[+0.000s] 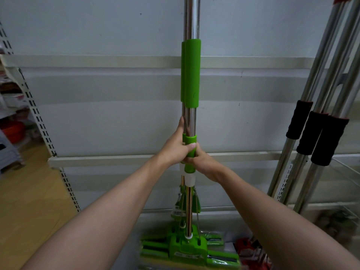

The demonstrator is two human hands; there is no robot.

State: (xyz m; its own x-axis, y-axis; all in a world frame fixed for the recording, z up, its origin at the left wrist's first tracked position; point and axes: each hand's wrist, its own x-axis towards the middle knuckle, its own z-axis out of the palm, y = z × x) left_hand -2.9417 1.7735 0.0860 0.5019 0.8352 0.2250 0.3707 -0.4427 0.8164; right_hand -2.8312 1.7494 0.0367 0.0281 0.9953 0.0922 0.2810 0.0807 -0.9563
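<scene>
Mop [190,75] upright, straight ahead, just in front of the pale wall panel [116,114]; steel pole running out of the top of view; green head [187,248] low at the bottom, blurred, so what it rests on cannot be told.

Left hand [175,147]: grip closed round the pole at the green collar [190,140]; thumb laid across the collar, one finger stretched up along the steel.

Right hand [204,164]: grip closed round the lower part of the same collar, just under the left and touching it; white ring [189,179] showing directly below.

Long green sleeve [190,73] higher on the pole, untouched; possibly a second like pole tight behind the first, cannot tell for sure.

Step in hand, as judged: both hands set on the collar, either to twist it and set the pole length or to lift the mop away from the wall.

Next move calls for: one hand holding the steel firm while the other turns the collar; pole kept vertical so the head does not swing.

Nearby: three steel poles with black foam handles [311,131] leaning at right, well apart; slotted shelf post [39,117] at left; wooden floor [25,191] beyond.
</scene>
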